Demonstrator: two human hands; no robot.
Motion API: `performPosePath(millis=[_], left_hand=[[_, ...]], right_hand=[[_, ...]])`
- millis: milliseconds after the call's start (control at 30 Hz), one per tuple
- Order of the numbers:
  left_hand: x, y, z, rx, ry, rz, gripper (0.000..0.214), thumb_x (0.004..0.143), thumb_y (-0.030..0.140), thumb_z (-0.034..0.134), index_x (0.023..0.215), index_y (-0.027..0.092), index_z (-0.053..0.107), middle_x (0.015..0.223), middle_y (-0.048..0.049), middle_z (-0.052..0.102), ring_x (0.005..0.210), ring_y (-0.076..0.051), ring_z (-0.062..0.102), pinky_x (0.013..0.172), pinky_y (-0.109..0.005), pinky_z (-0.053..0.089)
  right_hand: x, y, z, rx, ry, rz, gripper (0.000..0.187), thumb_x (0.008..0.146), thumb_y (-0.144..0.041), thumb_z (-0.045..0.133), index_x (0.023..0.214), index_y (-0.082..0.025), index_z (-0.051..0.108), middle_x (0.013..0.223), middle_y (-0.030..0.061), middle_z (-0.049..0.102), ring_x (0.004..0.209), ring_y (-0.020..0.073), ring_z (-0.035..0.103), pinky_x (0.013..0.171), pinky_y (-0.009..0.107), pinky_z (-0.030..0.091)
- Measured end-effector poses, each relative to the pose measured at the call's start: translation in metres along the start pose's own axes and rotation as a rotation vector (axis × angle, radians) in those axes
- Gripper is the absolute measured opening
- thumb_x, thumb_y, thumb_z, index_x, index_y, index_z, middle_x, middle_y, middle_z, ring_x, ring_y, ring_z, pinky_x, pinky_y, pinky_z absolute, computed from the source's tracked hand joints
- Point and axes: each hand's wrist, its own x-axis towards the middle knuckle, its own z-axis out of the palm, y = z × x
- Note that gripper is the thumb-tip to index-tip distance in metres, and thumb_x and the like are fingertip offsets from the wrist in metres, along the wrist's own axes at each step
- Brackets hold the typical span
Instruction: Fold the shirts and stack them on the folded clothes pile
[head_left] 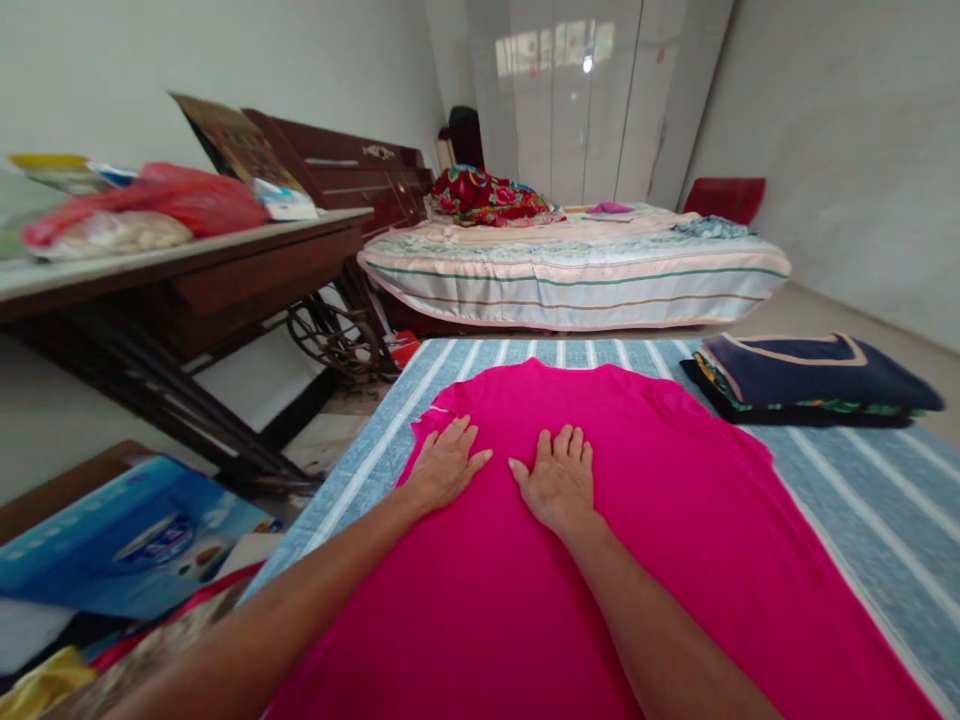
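A bright pink T-shirt (660, 520) lies spread out on a blue and white striped sheet (847, 475), its neck end away from me. My left hand (448, 463) rests flat on the shirt near its left sleeve, fingers stretched out. Close to the middle of the upper part, my right hand (559, 478) also presses flat on the fabric, thumb spread from the fingers. Neither hand holds anything. The shirt's lower edge runs out of view at the bottom.
A stack of folded clothes (810, 375), navy on top, sits at the right. Left stands a sewing machine table (270, 245) bearing a red plastic bag (187, 198). A blue box (142, 535) lies below it. Another bed (577, 285) is behind.
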Motion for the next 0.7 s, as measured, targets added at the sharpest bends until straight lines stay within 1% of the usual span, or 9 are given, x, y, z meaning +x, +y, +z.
performPosePath(millis=[67, 133, 233, 300, 400, 467, 567, 700], left_hand=[[-0.010, -0.008, 0.003, -0.006, 0.007, -0.012, 0.056, 0.092, 0.050, 0.029, 0.139, 0.018, 0.037, 0.151, -0.0113, 0.027, 0.140, -0.025, 0.020, 0.113, -0.047, 0.020], [-0.014, -0.011, 0.003, -0.022, 0.019, 0.011, 0.058, 0.093, 0.051, 0.028, 0.139, 0.018, 0.037, 0.151, -0.0114, 0.027, 0.141, -0.024, 0.019, 0.113, -0.046, 0.019], [-0.018, -0.006, -0.001, -0.044, 0.024, 0.014, 0.058, 0.093, 0.051, 0.028, 0.138, 0.016, 0.039, 0.151, -0.0131, 0.028, 0.140, -0.025, 0.021, 0.113, -0.046, 0.021], [-0.025, -0.002, -0.003, -0.046, 0.037, -0.012, 0.058, 0.093, 0.051, 0.028, 0.137, 0.015, 0.040, 0.150, -0.0136, 0.029, 0.140, -0.025, 0.022, 0.112, -0.045, 0.022], [-0.045, -0.001, -0.003, -0.028, 0.058, -0.093, 0.061, 0.092, 0.053, 0.029, 0.137, 0.012, 0.039, 0.150, -0.0152, 0.029, 0.140, -0.027, 0.022, 0.112, -0.045, 0.022], [-0.059, -0.002, 0.001, -0.026, 0.045, -0.139, 0.066, 0.091, 0.056, 0.030, 0.138, 0.011, 0.038, 0.149, -0.0166, 0.029, 0.140, -0.028, 0.021, 0.111, -0.047, 0.022], [-0.072, -0.006, 0.004, -0.050, 0.021, -0.138, 0.070, 0.090, 0.060, 0.029, 0.140, 0.012, 0.035, 0.150, -0.0164, 0.027, 0.140, -0.029, 0.019, 0.111, -0.049, 0.021], [-0.082, -0.003, -0.002, -0.074, 0.021, -0.125, 0.069, 0.091, 0.059, 0.027, 0.140, 0.012, 0.035, 0.151, -0.0156, 0.026, 0.141, -0.027, 0.018, 0.111, -0.050, 0.021]], right_hand=[[-0.001, 0.000, 0.001, -0.025, -0.003, 0.001, 0.072, 0.090, -0.058, 0.037, 0.141, -0.007, 0.038, 0.145, 0.0272, 0.027, 0.136, 0.0397, 0.015, 0.107, 0.050, 0.009], [-0.002, 0.001, 0.002, -0.055, -0.006, 0.004, 0.072, 0.091, -0.058, 0.036, 0.141, -0.008, 0.037, 0.145, 0.0268, 0.026, 0.136, 0.0392, 0.015, 0.106, 0.049, 0.010], [-0.004, 0.002, 0.004, -0.097, -0.011, 0.008, 0.071, 0.092, -0.059, 0.033, 0.142, -0.009, 0.035, 0.146, 0.0263, 0.026, 0.136, 0.0379, 0.016, 0.106, 0.049, 0.010], [-0.004, 0.003, 0.005, -0.121, -0.016, 0.009, 0.071, 0.092, -0.059, 0.032, 0.142, -0.010, 0.035, 0.146, 0.0258, 0.026, 0.136, 0.0375, 0.017, 0.106, 0.048, 0.011], [-0.004, 0.004, 0.006, -0.149, -0.014, 0.002, 0.072, 0.091, -0.062, 0.031, 0.142, -0.010, 0.035, 0.145, 0.0252, 0.027, 0.136, 0.0381, 0.018, 0.105, 0.048, 0.013], [-0.004, 0.004, 0.006, -0.160, -0.015, -0.006, 0.073, 0.091, -0.063, 0.030, 0.142, -0.011, 0.035, 0.145, 0.0250, 0.027, 0.135, 0.0382, 0.019, 0.105, 0.048, 0.014], [-0.004, 0.005, 0.006, -0.168, -0.020, -0.005, 0.073, 0.091, -0.063, 0.030, 0.142, -0.010, 0.036, 0.144, 0.0250, 0.028, 0.135, 0.0379, 0.021, 0.105, 0.049, 0.016], [-0.004, 0.005, 0.002, -0.150, -0.026, -0.001, 0.072, 0.092, -0.061, 0.030, 0.141, -0.009, 0.037, 0.143, 0.0252, 0.030, 0.134, 0.0377, 0.022, 0.105, 0.049, 0.019]])
